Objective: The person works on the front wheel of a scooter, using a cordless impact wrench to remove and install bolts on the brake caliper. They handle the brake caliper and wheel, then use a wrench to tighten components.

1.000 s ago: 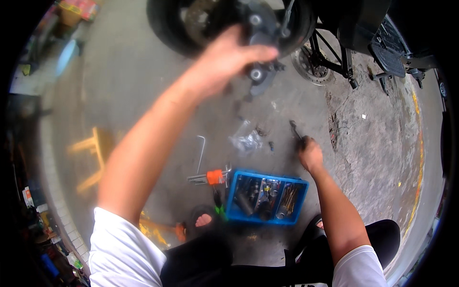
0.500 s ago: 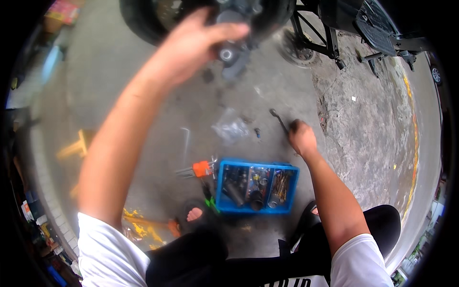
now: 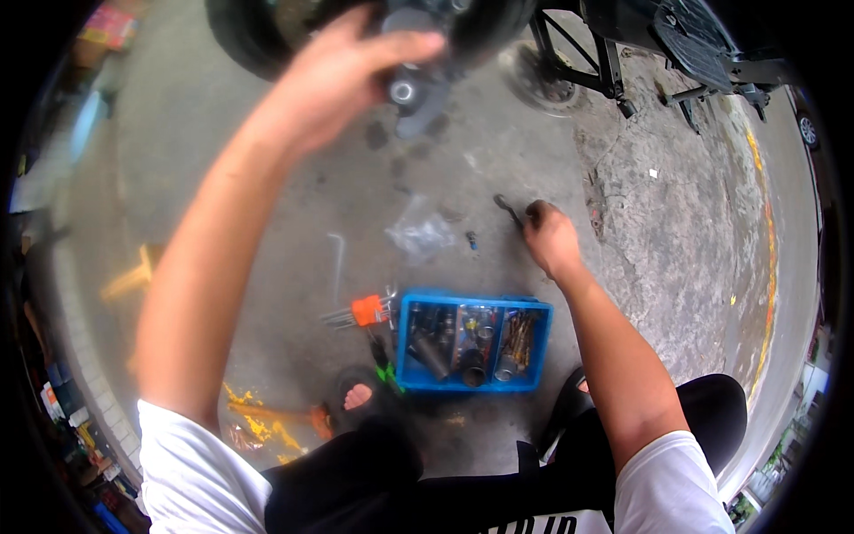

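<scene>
At the top, my left hand (image 3: 334, 84) grips a grey metal part (image 3: 418, 111) with a round hole, beside a black-tyred wheel (image 3: 240, 40). Its thumb lies across the part, while the other fingers are mostly hidden behind it. Lower right, my right hand (image 3: 551, 238) is closed around the handle of a dark ratchet wrench (image 3: 507, 206) at floor level; the head end points up and left. Left of that hand lie a small bolt with a blue band (image 3: 472, 240) and a clear plastic bag (image 3: 421, 233).
A blue divided box (image 3: 471, 386) of sockets and bits stands between my feet. Left of it are an orange-held hex key set (image 3: 366, 311) and a green-handled tool (image 3: 387, 372). A brake disc (image 3: 543, 84) lies near a black vehicle frame (image 3: 605, 67), upper right.
The whole view has shifted slightly. My right hand has come a little closer to the wrench's head, with less handle showing. My left hand stays on the grey part.
</scene>
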Demonstrator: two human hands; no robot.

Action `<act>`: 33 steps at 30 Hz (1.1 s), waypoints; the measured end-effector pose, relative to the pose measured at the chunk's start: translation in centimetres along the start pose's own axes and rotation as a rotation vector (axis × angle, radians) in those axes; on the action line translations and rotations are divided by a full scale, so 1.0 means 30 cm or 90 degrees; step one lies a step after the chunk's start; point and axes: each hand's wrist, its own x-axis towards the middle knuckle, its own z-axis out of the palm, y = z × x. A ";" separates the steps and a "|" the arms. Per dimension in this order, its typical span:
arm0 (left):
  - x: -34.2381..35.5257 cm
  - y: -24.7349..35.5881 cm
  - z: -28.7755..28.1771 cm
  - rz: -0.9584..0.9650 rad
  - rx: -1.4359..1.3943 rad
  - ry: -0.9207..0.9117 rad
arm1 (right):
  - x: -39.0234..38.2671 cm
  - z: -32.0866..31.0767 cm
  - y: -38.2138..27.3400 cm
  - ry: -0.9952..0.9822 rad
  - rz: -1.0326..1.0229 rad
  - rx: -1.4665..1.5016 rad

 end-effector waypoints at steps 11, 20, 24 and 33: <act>0.010 -0.013 0.004 -0.014 -0.017 0.004 | 0.013 0.028 0.062 0.003 0.021 -0.002; 0.077 -0.142 -0.008 -0.078 -0.268 0.011 | 0.011 0.036 0.062 0.018 0.015 0.010; 0.123 -0.182 -0.008 -0.081 -0.285 0.031 | 0.021 0.038 0.047 0.001 0.031 0.042; 0.154 -0.194 0.030 -0.093 -0.245 0.056 | 0.035 0.028 0.022 -0.021 0.024 0.083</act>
